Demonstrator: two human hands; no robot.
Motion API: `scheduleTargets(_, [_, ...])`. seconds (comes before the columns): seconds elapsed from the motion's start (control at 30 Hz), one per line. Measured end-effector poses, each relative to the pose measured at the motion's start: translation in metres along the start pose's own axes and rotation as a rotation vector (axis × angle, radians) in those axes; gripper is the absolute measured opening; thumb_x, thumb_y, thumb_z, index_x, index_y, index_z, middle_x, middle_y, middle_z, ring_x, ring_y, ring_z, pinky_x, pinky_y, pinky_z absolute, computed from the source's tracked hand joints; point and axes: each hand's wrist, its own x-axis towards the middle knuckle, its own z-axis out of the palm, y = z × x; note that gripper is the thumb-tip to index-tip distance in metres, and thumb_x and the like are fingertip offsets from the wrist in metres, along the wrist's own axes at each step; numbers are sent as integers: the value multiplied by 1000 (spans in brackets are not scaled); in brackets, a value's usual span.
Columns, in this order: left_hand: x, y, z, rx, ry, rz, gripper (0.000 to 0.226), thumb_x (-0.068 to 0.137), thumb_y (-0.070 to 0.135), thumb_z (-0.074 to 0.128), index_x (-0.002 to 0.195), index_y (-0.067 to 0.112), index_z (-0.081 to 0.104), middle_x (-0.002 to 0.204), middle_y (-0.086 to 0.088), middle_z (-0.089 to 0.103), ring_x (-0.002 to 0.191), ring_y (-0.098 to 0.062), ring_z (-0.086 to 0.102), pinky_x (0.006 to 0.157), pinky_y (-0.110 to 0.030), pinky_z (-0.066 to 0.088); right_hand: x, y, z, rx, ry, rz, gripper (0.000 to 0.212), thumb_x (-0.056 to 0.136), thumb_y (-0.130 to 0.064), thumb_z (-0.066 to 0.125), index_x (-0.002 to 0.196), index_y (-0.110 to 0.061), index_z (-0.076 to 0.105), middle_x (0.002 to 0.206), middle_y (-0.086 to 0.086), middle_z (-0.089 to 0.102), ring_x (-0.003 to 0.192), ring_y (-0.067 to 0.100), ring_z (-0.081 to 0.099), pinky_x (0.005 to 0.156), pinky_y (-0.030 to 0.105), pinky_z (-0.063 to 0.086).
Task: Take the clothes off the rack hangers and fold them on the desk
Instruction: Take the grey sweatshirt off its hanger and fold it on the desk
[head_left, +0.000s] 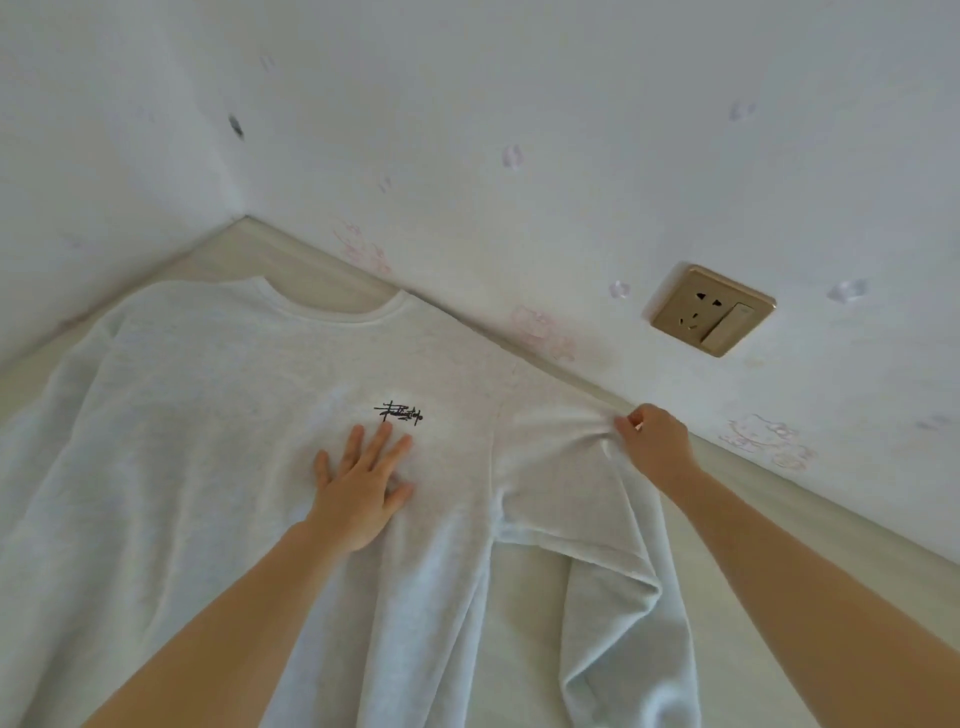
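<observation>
Sweatshirt (218, 441) lies spread front-up on the desk (779, 525), collar toward the wall — I see my left hand (358, 493) pressing flat, fingers straight, below the black logo (400, 413); my right hand (657, 441) pinches its sleeve (bunched fabric) beside the wall.

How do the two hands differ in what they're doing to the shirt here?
The left hand lies flat, fingers spread, pressing the shirt below its black logo; the right hand pinches bunched sleeve fabric. Left sits mid-chest, right near the wall. Both touch the shirt.
</observation>
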Motion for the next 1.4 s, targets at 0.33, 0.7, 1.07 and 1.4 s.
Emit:
scheduleTargets(0.33, [-6, 81, 6, 31, 104, 227, 57, 98, 38, 29, 152, 21, 25, 162, -1, 15, 150, -29, 7, 118, -50, 11, -66, 83, 14, 47, -280, 301, 30, 94, -36, 51, 105, -8, 55, 90, 5, 59, 81, 21, 56, 68, 29, 40])
scheduleTargets(0.7, [-28, 147, 48, 153, -32, 154, 69, 99, 41, 39, 155, 28, 3, 163, -1, -11, 149, -32, -8, 116, -57, 9, -80, 114, -25, 227, -343, 271, 24, 100, -23, 35, 117, -7, 38, 102, 10, 50, 74, 15, 47, 60, 28, 38])
scheduleTargets(1.07, [-49, 195, 62, 201, -36, -46, 67, 103, 34, 30, 153, 26, -13, 160, -2, -23, 148, -30, -15, 117, -57, 8, -42, 195, -87, -722, 10, -118, 41, 94, -31, 45, 130, -13, 38, 124, 9, 51, 114, 29, 49, 88, 38, 44])
scheduleTargets(1.4, [-81, 177, 62, 73, 121, -104, 76, 91, 1, 47, 155, 12, 9, 163, -4, 9, 148, -26, 17, 112, -36, 35, -52, 168, -60, -706, -184, -497, 36, 94, -16, 43, 128, -19, 51, 146, 4, 31, 135, 31, 25, 112, 40, 23])
